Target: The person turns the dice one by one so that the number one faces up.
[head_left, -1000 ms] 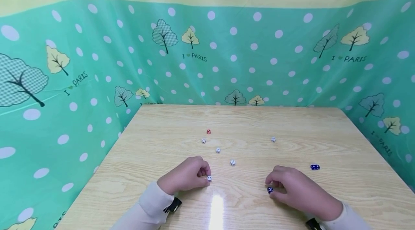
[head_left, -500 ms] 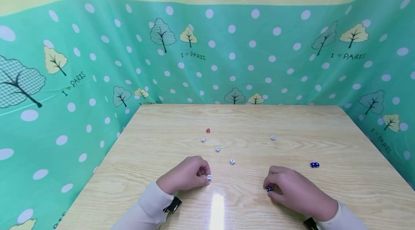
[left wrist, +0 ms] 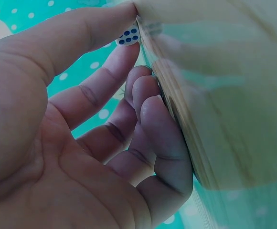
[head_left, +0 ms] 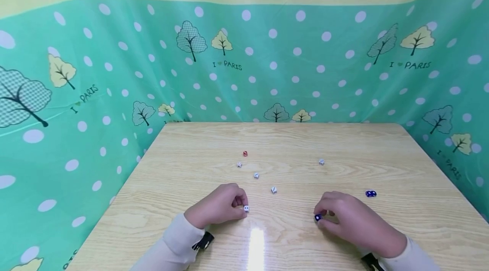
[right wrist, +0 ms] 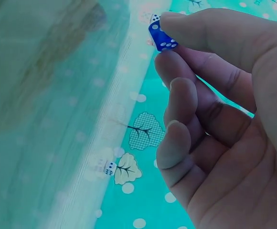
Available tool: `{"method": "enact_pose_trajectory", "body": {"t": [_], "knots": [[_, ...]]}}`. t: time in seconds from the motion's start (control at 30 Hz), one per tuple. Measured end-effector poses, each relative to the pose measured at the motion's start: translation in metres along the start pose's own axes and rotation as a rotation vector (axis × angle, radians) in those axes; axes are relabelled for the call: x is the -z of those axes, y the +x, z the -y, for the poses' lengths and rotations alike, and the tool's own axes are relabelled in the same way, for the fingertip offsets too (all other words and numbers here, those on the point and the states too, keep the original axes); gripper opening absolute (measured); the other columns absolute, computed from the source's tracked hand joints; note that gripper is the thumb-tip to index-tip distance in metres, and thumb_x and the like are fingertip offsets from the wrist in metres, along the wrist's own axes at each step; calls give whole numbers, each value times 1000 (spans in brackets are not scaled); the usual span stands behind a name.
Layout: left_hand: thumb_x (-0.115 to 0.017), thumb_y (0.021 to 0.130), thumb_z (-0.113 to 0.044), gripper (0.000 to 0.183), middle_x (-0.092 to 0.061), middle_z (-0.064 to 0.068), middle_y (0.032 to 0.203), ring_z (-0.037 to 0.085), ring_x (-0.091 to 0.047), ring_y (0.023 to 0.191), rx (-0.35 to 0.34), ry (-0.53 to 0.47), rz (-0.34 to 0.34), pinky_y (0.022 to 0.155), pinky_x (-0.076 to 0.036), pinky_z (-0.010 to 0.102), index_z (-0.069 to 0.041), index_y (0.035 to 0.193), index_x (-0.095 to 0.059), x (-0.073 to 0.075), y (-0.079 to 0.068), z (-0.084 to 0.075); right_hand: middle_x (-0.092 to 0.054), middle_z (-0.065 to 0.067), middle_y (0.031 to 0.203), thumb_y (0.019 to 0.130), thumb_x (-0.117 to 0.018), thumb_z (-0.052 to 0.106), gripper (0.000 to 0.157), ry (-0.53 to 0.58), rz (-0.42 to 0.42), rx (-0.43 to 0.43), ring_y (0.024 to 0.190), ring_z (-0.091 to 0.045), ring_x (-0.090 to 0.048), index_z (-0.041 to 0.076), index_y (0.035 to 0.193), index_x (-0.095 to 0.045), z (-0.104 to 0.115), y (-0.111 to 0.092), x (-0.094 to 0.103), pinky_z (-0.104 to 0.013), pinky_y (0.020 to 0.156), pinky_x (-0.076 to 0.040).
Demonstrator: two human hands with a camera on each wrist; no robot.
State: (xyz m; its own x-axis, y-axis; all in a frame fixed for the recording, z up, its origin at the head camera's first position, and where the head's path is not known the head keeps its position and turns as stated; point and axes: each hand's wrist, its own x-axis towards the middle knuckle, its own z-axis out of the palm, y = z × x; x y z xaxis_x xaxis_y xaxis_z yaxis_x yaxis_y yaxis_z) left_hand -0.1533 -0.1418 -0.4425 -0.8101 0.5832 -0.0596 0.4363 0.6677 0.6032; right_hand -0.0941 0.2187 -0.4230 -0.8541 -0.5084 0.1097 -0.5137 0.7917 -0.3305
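A small white die (head_left: 246, 208) stands at the tips of my left hand (head_left: 217, 207), pinched between thumb and index finger. Close up in the left wrist view, the same die (left wrist: 128, 36) shows a face with blue dots; the other fingers curl against the tabletop. To the right, my right hand (head_left: 353, 222) pinches a dark blue die (head_left: 318, 218) with white dots. The right wrist view shows that blue die (right wrist: 161, 37) between the thumb and the fingertips, tilted. Whether it touches the table is hard to tell.
Beyond the hands lie a red die (head_left: 245, 153) and loose white dice, one (head_left: 274, 190) between the hands and another (head_left: 321, 162) farther right. A pair of blue dice (head_left: 370, 194) sits side by side right of my right hand. Patterned cloth (head_left: 229, 93) surrounds the wooden table (head_left: 183, 148).
The blue die has turned in my right fingers: five dots faced up before, now a single dot shows. That hand shifted left, then back right and slightly away. The left hand stays put.
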Motion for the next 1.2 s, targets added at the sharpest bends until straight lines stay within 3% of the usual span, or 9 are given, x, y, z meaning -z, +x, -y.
{"method": "enact_pose_trajectory", "body": {"t": [0.57,1.2], "knots": [[-85,82,-14,16,-62,-3,86,12,-57,81,1,2,4,74,-49,22,-15,87,-70,2,-2,-4,-64,25,88,85,-84,22,17,99,67,-66,79,5,-54,32,95,-75,-12,3,-2,-22,70,-53],[-85,82,-13,16,-63,-3,85,12,-58,81,-4,-15,8,74,-49,22,-16,85,-70,2,-1,-2,-62,24,88,84,-85,21,19,98,88,-78,77,6,-53,32,94,-74,-17,3,-5,-21,69,-53]]}}
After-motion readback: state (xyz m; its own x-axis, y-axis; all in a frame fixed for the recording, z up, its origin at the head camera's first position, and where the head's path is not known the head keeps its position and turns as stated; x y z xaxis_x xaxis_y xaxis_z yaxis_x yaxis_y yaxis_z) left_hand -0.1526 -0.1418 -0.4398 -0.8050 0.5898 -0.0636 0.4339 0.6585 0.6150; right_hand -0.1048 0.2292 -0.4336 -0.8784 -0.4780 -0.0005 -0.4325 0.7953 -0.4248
